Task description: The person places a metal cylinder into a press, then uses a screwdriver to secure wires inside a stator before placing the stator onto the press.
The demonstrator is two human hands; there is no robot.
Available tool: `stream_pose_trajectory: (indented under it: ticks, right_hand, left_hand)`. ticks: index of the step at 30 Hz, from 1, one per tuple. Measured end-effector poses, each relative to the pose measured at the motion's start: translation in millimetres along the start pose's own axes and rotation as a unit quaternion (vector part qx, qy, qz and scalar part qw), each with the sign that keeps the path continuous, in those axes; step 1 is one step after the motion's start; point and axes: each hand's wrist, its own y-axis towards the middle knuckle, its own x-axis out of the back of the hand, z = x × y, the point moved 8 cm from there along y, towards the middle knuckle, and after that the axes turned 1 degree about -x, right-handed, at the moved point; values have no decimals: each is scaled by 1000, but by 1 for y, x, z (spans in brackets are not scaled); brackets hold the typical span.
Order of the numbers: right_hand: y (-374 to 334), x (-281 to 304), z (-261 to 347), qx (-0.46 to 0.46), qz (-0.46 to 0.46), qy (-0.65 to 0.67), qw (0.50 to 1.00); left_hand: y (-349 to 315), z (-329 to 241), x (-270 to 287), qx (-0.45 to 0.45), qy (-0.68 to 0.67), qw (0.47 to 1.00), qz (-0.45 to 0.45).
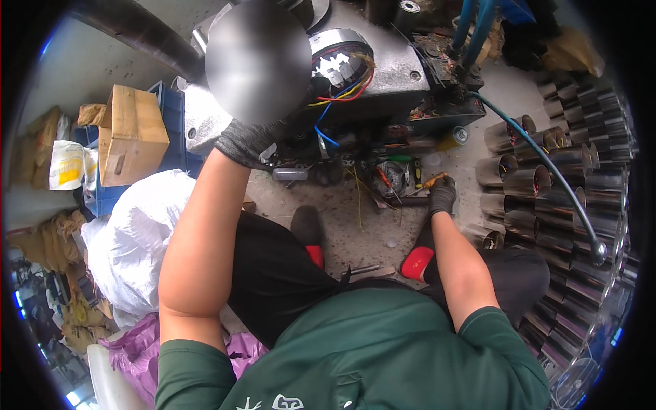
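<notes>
My left hand (247, 142), in a dark grey knit glove, reaches up to the metal machine bed (396, 65). A blurred round patch hides its fingers and whatever they touch. Beside it on the bed sits a motor stator (339, 39), a metal ring with white connectors inside. Red, yellow and blue wires (333, 102) hang from the ring over the bed's front edge. Low on the right, my gloved right hand (443, 196) is closed at the tool tray (393, 179), around a tool with an orange-brown handle (432, 180). The tool's kind does not show clearly.
Screwdrivers, one with a green handle (405, 158), lie about the tray. A yellowish can (452, 139) stands behind it. Rows of metal cylinders (564, 178) fill the right, with a teal hose (540, 152) arching over them. A cardboard box (135, 140) and white sack (137, 239) are left.
</notes>
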Motion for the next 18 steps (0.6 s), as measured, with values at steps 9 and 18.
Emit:
stream_pose_trajectory:
  ticks: [9, 18]
  right_hand:
    - [-41, -103, 91, 362, 166, -265, 878]
    - [-16, -163, 101, 313, 294, -481, 764]
  left_hand:
    - [-3, -18, 13, -16, -67, 996, -57]
    - [-2, -24, 14, 47, -170, 982, -72]
